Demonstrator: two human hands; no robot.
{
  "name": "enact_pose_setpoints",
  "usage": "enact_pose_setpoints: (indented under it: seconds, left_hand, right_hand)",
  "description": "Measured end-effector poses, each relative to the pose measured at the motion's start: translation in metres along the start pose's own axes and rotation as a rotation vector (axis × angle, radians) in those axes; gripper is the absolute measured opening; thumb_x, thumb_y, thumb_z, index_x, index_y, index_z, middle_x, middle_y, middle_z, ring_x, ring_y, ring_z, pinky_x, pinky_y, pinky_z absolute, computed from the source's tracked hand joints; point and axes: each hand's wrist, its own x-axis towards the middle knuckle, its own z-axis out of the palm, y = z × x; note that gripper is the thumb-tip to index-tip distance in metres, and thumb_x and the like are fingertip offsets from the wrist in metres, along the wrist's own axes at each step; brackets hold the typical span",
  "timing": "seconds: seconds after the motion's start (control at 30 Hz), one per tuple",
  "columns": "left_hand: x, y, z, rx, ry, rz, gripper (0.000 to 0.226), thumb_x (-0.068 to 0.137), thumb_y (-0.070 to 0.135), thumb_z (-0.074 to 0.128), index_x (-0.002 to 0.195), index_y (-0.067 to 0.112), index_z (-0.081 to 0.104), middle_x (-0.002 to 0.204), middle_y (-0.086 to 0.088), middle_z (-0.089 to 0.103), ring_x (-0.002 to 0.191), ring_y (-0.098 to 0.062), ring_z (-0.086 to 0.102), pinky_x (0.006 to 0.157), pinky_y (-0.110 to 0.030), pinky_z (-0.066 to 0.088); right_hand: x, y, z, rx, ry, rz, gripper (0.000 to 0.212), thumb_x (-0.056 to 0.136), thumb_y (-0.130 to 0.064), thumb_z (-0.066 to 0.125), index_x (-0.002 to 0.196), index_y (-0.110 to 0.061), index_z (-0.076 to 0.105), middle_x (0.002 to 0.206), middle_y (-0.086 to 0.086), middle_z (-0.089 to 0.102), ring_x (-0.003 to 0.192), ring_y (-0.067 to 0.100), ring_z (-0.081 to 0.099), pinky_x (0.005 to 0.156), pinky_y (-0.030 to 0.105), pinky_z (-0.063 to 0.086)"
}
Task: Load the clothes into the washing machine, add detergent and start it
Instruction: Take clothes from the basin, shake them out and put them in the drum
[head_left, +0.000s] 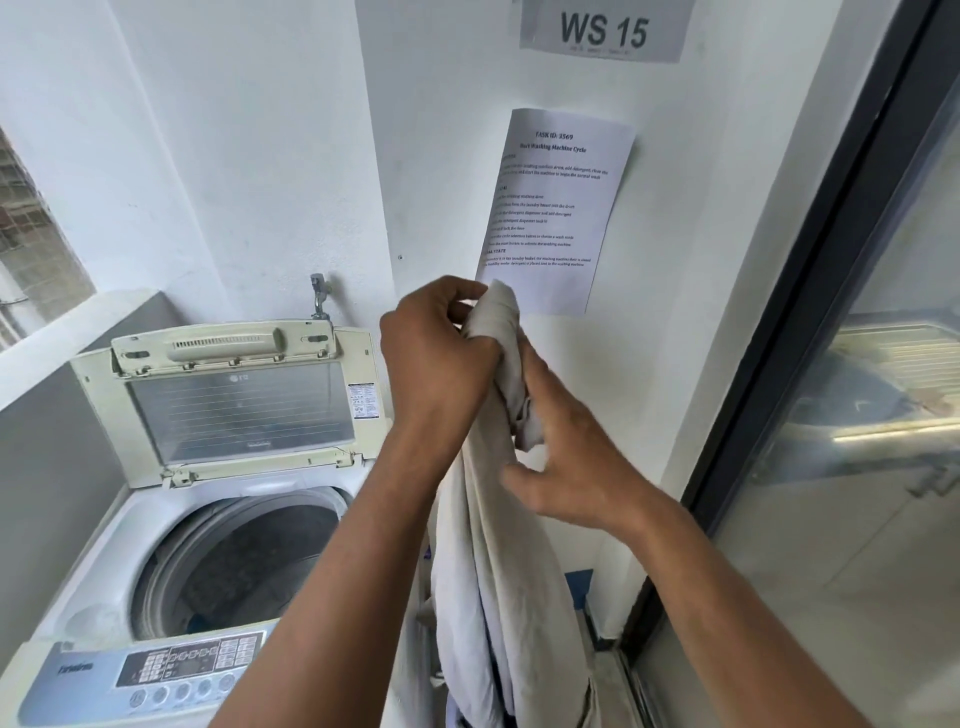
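Note:
A long pale grey-white garment (493, 561) hangs straight down in front of the wall, to the right of the washing machine (104, 561). My left hand (436, 364) grips the garment's top end in a fist. Just below it, my right hand (566, 457) pinches a bunched fold of the same cloth between thumb and fingers. The top-loading machine stands at lower left with its lid (239, 405) raised upright. Its round drum (244, 561) is open, with something dark lying inside. The control panel (176, 670) with buttons runs along the front edge.
A printed task sheet (556, 208) and a "WS 15" sign (602, 28) hang on the white wall. A metal tap (319, 296) sticks out behind the machine. A dark-framed glass door (831, 312) fills the right side. A ledge (67, 332) borders the left.

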Motion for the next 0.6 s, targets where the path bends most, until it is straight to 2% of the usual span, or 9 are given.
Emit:
enact_pose_setpoints:
  seconds: [0.1,0.13,0.2,0.27,0.3,0.33,0.4,0.47,0.6]
  left_hand:
    - [0.006,0.015,0.005,-0.029,0.03,0.029,0.013,0.088,0.041,0.077,0.09,0.028,0.077,0.073,0.011,0.074,0.066,-0.005,0.071,0.067,-0.034,0.061]
    - [0.006,0.02,0.007,-0.039,0.023,0.054,0.012,0.088,0.04,0.077,0.091,0.028,0.077,0.073,0.011,0.074,0.066,-0.005,0.071,0.067,-0.034,0.062]
    - [0.003,0.025,0.011,-0.048,-0.036,0.106,0.013,0.088,0.037,0.077,0.097,0.027,0.078,0.076,0.011,0.075,0.066,-0.006,0.072,0.068,-0.034,0.062]
    - [-0.002,0.023,0.011,-0.052,-0.135,0.155,0.024,0.087,0.029,0.078,0.111,0.025,0.077,0.083,0.01,0.076,0.071,-0.005,0.073,0.071,-0.03,0.062]
    - [-0.004,0.018,0.009,-0.08,-0.202,0.178,0.035,0.084,0.021,0.078,0.119,0.021,0.075,0.09,0.009,0.077,0.078,-0.005,0.074,0.073,-0.027,0.061]
    - [-0.006,0.011,0.006,-0.123,-0.275,0.197,0.049,0.08,0.012,0.078,0.128,0.018,0.071,0.101,0.007,0.077,0.089,-0.005,0.074,0.076,-0.025,0.06]
    - [-0.013,-0.012,-0.002,-0.157,-0.367,0.21,0.07,0.077,0.004,0.079,0.142,0.018,0.059,0.124,0.003,0.073,0.112,-0.007,0.07,0.086,-0.025,0.059]
    - [-0.026,-0.036,-0.009,-0.137,-0.379,0.178,0.078,0.079,0.007,0.082,0.15,0.022,0.052,0.138,0.004,0.066,0.127,-0.008,0.063,0.096,-0.025,0.056]
    - [-0.05,-0.065,-0.018,-0.182,-0.416,0.045,0.083,0.08,0.021,0.091,0.152,0.022,0.049,0.145,0.011,0.061,0.133,-0.006,0.058,0.104,-0.019,0.049]
  right_hand:
    - [0.006,-0.01,0.017,0.059,0.073,0.077,0.114,0.079,-0.043,0.074,0.161,-0.045,-0.005,0.137,-0.001,0.063,0.116,0.023,0.067,0.094,0.042,0.059]
    - [0.007,-0.01,0.023,0.029,0.108,0.109,0.106,0.084,-0.043,0.073,0.163,-0.038,0.002,0.132,-0.001,0.067,0.111,0.021,0.069,0.091,0.039,0.059]
    - [0.009,-0.004,0.034,0.008,0.175,0.177,0.075,0.094,-0.03,0.068,0.157,-0.018,0.029,0.1,-0.006,0.073,0.09,0.014,0.072,0.076,0.024,0.056]
    - [0.012,0.002,0.039,0.059,0.26,0.248,0.028,0.097,-0.018,0.067,0.121,-0.007,0.059,0.075,-0.015,0.062,0.069,0.005,0.064,0.064,0.019,0.048]
    - [0.014,0.005,0.04,0.123,0.305,0.288,0.011,0.096,-0.015,0.067,0.103,-0.009,0.062,0.071,-0.014,0.06,0.065,0.005,0.062,0.063,0.026,0.048]
    - [0.015,0.006,0.039,0.207,0.343,0.321,0.006,0.095,-0.016,0.066,0.094,-0.012,0.062,0.07,-0.01,0.063,0.065,0.009,0.064,0.064,0.031,0.051]
    - [0.019,0.003,0.034,0.413,0.406,0.363,0.01,0.095,-0.019,0.063,0.099,-0.013,0.069,0.082,0.001,0.075,0.077,0.021,0.075,0.067,0.046,0.061]
    - [0.024,-0.005,0.025,0.68,0.462,0.374,0.02,0.098,-0.011,0.06,0.113,-0.009,0.073,0.101,0.012,0.08,0.093,0.032,0.078,0.075,0.056,0.064]
    - [0.035,-0.017,0.006,1.165,0.535,0.375,0.029,0.098,0.003,0.06,0.127,0.0,0.064,0.117,0.018,0.075,0.104,0.032,0.075,0.074,0.046,0.064]
